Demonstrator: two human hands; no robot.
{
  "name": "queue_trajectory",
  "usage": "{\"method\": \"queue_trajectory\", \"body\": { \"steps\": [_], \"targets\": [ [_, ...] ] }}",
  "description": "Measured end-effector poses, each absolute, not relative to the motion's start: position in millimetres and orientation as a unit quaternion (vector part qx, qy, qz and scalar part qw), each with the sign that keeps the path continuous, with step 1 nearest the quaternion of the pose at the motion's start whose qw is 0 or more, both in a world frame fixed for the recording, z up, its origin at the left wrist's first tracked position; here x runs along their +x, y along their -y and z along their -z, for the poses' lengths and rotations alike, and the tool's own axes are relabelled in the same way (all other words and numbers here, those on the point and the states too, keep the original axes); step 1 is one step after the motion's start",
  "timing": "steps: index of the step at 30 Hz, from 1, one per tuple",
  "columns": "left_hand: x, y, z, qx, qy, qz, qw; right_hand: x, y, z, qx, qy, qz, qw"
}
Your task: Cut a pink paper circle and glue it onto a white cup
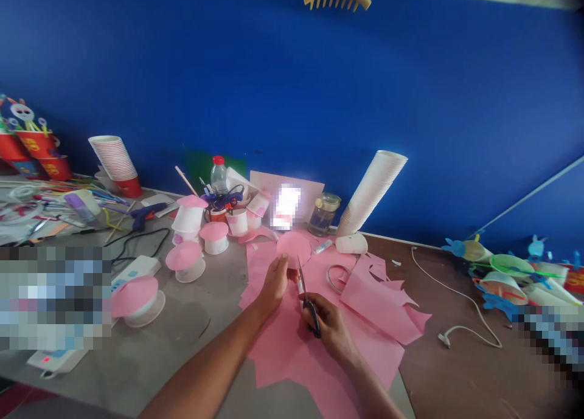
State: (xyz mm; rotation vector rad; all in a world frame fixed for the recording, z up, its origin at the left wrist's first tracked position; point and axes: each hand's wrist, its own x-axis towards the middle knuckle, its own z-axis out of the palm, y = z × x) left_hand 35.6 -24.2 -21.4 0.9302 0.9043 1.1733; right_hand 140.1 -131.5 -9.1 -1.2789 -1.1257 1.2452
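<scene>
Between the thumb and fingers of my left hand [275, 283] is a round pink paper disc [293, 247], held up near the middle of the table. My right hand [326, 322] is closed around the dark handles of a pair of scissors [311, 314]. The blades point up and away, close to the disc's lower right edge; whether they touch it I cannot tell. Beneath both hands lie overlapping pink paper sheets [285, 346]. A cut pink sheet [381, 300] with ragged edges rests to the right, beside a roll of tape [338, 278].
Several white paper cups with pink paper tops [185, 258] stand at left. A leaning stack of white cups [371, 191], a glass jar [325, 213] and a lit phone [286, 206] are at the back. A power strip [132, 276] lies left, a white cable [460, 297] right.
</scene>
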Motion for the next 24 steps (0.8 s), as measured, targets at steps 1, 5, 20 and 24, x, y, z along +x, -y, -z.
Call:
{"method": "queue_trajectory", "body": {
  "steps": [1,5,20,24],
  "targets": [
    [36,24,21,0.411,-0.397,-0.516,0.638,140,132,8,-0.528,0.463,-0.514,0.493],
    [35,27,17,0.428,-0.399,-0.51,0.63,138,132,3,-0.533,0.455,-0.519,0.489],
    [31,31,11,0.52,-0.381,-0.499,0.578,140,131,7,-0.527,0.46,-0.518,0.492],
    [31,32,8,0.52,-0.378,-0.496,0.584,140,132,6,-0.528,0.466,-0.512,0.492]
  ]
}}
